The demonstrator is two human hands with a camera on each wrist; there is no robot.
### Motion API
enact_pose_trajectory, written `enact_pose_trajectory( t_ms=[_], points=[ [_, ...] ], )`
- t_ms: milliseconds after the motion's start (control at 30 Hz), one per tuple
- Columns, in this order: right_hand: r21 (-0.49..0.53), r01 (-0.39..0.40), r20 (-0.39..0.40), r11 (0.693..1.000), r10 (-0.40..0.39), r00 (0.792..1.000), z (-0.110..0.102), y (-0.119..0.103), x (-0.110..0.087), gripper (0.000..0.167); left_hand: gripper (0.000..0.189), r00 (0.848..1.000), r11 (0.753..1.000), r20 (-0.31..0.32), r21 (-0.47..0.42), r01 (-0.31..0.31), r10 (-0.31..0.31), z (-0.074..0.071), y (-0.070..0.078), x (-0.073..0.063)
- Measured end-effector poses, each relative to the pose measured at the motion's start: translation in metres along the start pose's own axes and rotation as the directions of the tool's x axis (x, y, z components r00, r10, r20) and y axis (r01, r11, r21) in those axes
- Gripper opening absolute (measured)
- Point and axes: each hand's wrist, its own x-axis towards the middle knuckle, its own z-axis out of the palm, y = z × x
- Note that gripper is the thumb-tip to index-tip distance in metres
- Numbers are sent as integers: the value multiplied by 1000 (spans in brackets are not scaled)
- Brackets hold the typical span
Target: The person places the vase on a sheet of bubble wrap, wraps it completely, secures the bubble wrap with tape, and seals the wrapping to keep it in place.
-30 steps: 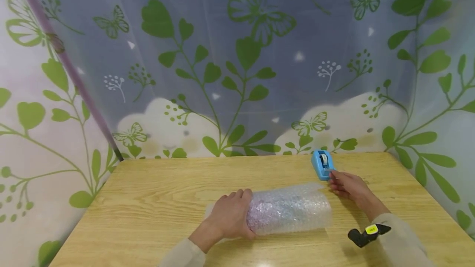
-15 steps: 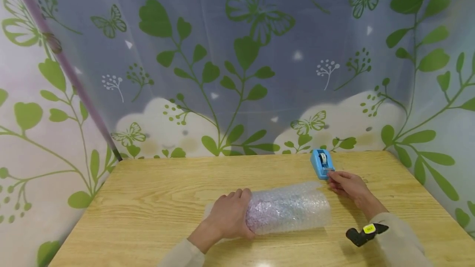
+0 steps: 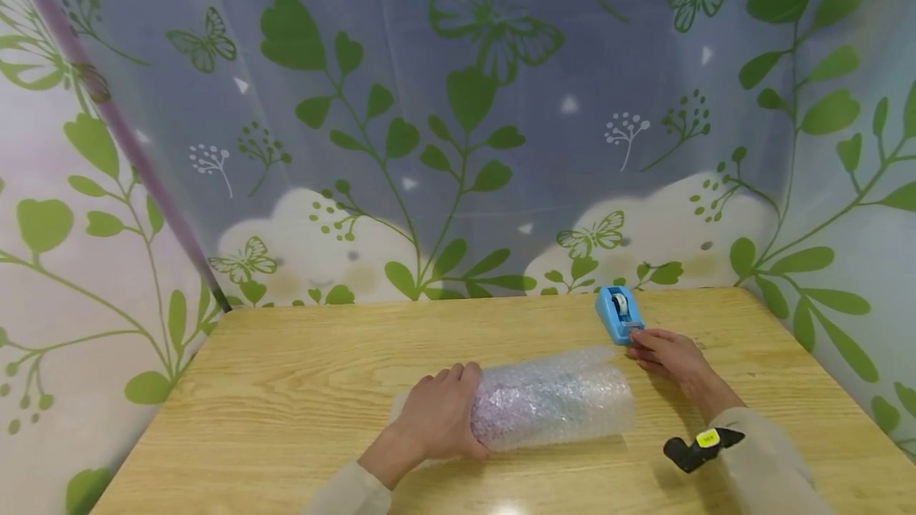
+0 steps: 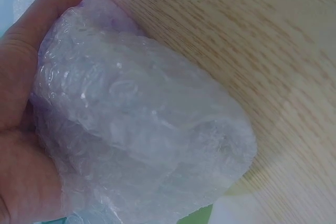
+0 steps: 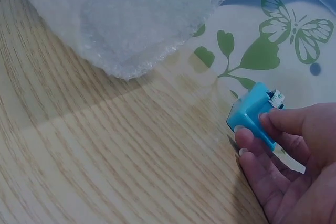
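Observation:
A roll of bubble wrap (image 3: 558,400) lies across the table, purple and bluish tones showing through it; what it encloses cannot be made out. My left hand (image 3: 440,412) grips its left end from above, thumb on the near side. In the left wrist view, the bubble wrap (image 4: 142,108) has a loose, hollow end. Beyond its right end stands a blue tape dispenser (image 3: 619,315) holding a small roll of tape (image 3: 621,304). My right hand (image 3: 669,356) pinches the tape at the dispenser's cutter end; in the right wrist view, the fingers largely cover that end of the dispenser (image 5: 252,108).
The wooden table (image 3: 300,356) ends at a curtain (image 3: 401,141) printed with butterflies and leaves, hanging behind and at both sides. A black wrist mount with a yellow label (image 3: 704,443) sits on the right sleeve.
The head view has shifted slightly. My left hand keeps its grip on the bubble wrap, and my right hand stays at the dispenser's cutter end with only a slight finger shift.

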Motion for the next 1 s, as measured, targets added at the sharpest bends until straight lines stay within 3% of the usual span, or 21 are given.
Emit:
enact_pose_trajectory(
  t_ms=[367, 600, 700, 867, 1000],
  points=[
    [91, -129, 10, 987, 129, 992, -1, -7, 2, 43, 84, 999, 1000, 33, -5, 3, -3, -1, 0, 0],
    [138, -153, 94, 979, 141, 986, -6, -12, 2, 22, 86, 999, 1000, 37, -1, 5, -5, -1, 0, 1],
    [116, -157, 73, 981, 149, 986, -6, -12, 3, 21, 85, 1000, 1000, 22, 3, 3, -3, -2, 0, 1],
    [43, -91, 33, 995, 90, 995, -3, -6, 6, 37, 86, 1000, 1000, 14, 3, 11, -11, -2, 1, 1],
    [68, 8, 107, 998, -15, 994, -8, 2, 2, 43, 86, 1000, 1000, 25, 3, 5, -5, -3, 0, 2]
  ],
)
